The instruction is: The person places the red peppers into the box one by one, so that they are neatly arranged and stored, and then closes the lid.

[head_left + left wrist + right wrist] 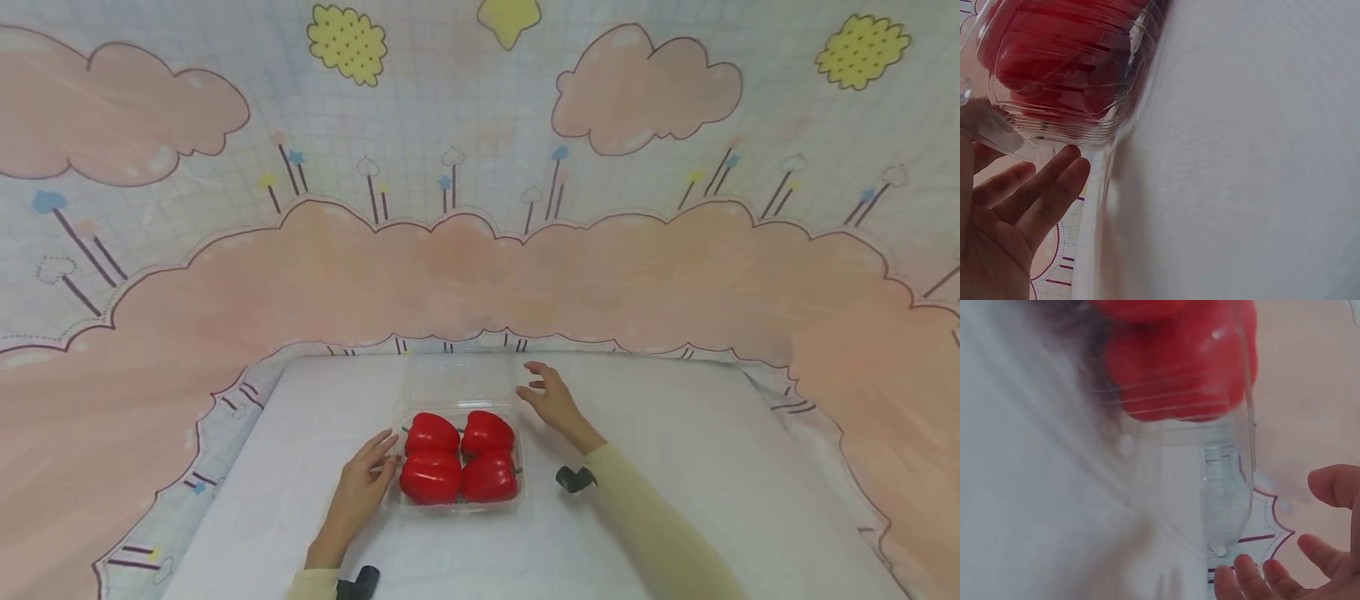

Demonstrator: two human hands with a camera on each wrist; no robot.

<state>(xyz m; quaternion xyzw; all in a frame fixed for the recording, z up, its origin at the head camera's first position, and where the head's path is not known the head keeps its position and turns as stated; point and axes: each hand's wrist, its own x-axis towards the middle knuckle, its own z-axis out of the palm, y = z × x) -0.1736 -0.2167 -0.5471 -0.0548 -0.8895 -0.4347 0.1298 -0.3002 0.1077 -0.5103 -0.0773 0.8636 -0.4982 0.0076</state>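
Several red bell peppers [431, 477] sit in a clear plastic clamshell box [465, 507] on the white table. Its transparent lid [461, 379] is folded back behind the tray. My left hand [360, 483] is at the box's left side with loosely extended fingers; in the left wrist view, the thumb shows partly through the clear rim, and I cannot tell how firmly it touches. To the right of the lid, my right hand [555, 404] has its fingers spread and holds nothing. The right wrist view shows that hand [1322, 569] apart from the box.
The white-covered table [675, 433] extends to both sides of the box. Behind it hangs a cloth [480, 279] printed with clouds and stars. A dark wrist camera mount [575, 479] is by the right sleeve, another mount [360, 583] by the left.
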